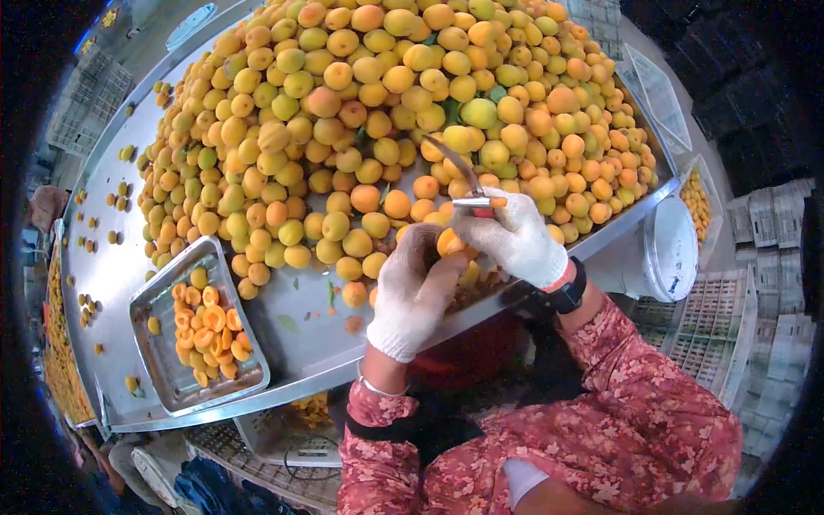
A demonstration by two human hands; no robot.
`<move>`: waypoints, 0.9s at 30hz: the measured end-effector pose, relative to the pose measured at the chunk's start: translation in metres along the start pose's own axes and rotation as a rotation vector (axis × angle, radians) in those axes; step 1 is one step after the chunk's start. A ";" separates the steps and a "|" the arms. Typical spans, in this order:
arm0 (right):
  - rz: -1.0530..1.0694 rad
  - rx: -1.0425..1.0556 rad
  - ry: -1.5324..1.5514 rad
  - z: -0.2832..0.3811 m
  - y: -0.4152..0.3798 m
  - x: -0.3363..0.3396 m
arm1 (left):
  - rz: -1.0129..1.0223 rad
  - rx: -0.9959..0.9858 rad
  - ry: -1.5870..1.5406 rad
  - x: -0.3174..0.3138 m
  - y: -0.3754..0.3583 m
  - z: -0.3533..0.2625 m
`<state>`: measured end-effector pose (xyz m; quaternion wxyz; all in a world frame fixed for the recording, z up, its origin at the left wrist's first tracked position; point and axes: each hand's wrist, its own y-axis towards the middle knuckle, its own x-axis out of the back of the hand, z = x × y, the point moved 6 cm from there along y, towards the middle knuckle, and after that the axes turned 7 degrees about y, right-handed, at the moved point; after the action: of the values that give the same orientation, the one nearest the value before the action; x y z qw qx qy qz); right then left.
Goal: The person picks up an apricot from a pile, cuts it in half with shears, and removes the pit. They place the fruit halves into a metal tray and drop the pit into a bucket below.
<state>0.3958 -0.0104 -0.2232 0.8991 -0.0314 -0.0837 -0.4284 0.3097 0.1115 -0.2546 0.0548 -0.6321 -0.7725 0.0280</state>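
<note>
My left hand, in a white glove with bare-looking fingertips, is closed around an apricot near the table's front edge. Beside it my right hand, also gloved, grips a small knife with a curved blade that points up and away from me. The right fingers are close to the apricot; whether they touch it I cannot make out. A large heap of yellow-orange apricots rises just beyond both hands. To the left, a metal tray holds halved apricots.
The metal table has a raised rim along its front edge. Loose apricots lie scattered at its left. A white bucket stands off the right corner, near plastic crates. Under the table is another container.
</note>
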 end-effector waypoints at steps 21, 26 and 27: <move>-0.116 -0.153 0.273 -0.013 -0.003 -0.008 | -0.093 -0.121 -0.004 -0.003 0.000 -0.002; -0.422 0.151 0.716 0.010 0.003 0.035 | -0.034 -0.044 -0.051 -0.013 -0.002 0.002; -0.373 0.253 0.762 0.019 0.005 0.037 | -0.001 -0.027 -0.028 -0.017 -0.003 0.003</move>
<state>0.4201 -0.0327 -0.1976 0.7698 0.2546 0.1980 -0.5508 0.3102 0.0942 -0.2577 0.0354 -0.6321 -0.7736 0.0264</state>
